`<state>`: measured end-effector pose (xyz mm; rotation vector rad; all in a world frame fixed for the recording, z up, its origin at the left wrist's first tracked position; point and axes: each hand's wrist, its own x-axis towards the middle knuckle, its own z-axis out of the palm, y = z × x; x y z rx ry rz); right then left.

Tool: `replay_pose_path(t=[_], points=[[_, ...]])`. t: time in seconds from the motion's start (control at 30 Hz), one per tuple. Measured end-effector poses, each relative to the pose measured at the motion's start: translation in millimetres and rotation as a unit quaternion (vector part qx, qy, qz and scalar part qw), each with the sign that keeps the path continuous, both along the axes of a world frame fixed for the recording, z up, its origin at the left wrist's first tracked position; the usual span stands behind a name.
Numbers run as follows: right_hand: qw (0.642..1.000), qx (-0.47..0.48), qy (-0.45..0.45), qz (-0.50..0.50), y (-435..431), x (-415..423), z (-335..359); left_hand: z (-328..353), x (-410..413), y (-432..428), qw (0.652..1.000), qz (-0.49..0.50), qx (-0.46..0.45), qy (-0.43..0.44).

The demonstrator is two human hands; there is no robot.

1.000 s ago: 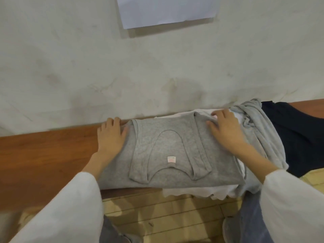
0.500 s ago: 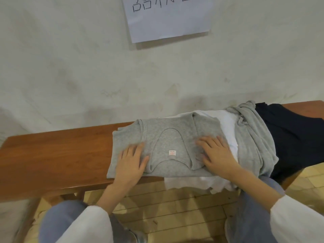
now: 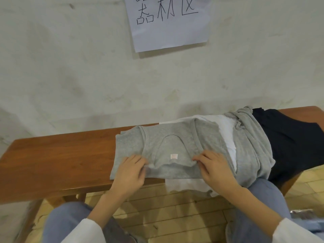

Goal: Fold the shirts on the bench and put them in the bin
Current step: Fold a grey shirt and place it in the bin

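On the wooden bench [image 3: 61,155], the folded grey shirt [image 3: 166,142] lies atop a white shirt [image 3: 226,130] — left hand [image 3: 130,170] and right hand [image 3: 213,168], fingers curled, pinch its 2 near strap ends.

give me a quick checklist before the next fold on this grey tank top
1. Grip on the cloth: ok, left hand and right hand each pinch the grey tank top near its strap ends.
2. Top flat on the bench: ok.
3. Top free of other clothes: not ok, its right part rests on the white shirt.
4. Unfolded pile out of the way: ok, the grey garment and dark garment lie to the right.
5. Bin within reach: cannot tell, none in view.
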<state>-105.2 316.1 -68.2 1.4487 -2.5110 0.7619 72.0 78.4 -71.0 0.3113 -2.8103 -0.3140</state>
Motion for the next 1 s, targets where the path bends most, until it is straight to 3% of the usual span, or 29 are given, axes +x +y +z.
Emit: replay_pose_path(t=[0.07,0.13,0.17,0.23,0.3,0.4,0.47,0.53,0.67,0.8,0.9,1.0], points=[[0.998,0.062,0.013,0.016,6.5,6.0,-6.8,-4.1,3.7,-1.4,0.997,-0.021,0.042,-0.059],[0.995,0.095,-0.003,0.011,5.7,7.8,-9.4,-4.8,-2.5,-14.1,0.987,0.044,0.141,-0.057],[0.996,0.083,-0.018,0.002,-0.2,6.5,-7.2,-4.6,-11.0,-26.3,0.979,0.118,0.165,-0.02],[0.997,0.052,-0.048,-0.019,-22.7,3.8,1.9,-1.1,-33.5,-57.1,0.947,0.3,0.111,0.021],[0.994,0.072,-0.072,-0.027,-54.8,0.6,11.5,10.7,-52.7,-83.3,0.899,0.422,0.101,-0.058],[0.983,0.148,-0.111,0.001,-105.9,1.8,19.9,11.5,-72.5,-110.1,0.854,0.446,0.202,-0.175],[0.978,0.172,-0.117,0.028,-141.8,3.7,18.6,4.2,-80.2,-124.5,0.837,0.426,0.321,-0.121],[0.973,0.191,-0.115,0.054,-175.3,8.6,13.3,-1.8,-83.2,-127.0,0.835,0.381,0.397,-0.009],[0.969,0.23,-0.064,0.064,-223.2,13.6,-12.4,-9.4,-78.2,-126.8,0.884,0.344,0.302,0.096],[0.956,0.287,-0.04,0.052,-235.8,6.2,-29.7,-23.9,-74.8,-128.8,0.917,0.358,0.166,0.06],[0.966,0.251,-0.036,0.041,-236.0,6.1,-33.1,-27.6,-77.5,-113.4,0.918,0.379,0.093,0.071],[0.965,0.242,-0.077,0.06,-233.7,4.3,-28.6,-31.9,-78.8,-83.7,0.96,0.277,0.003,0.036]])
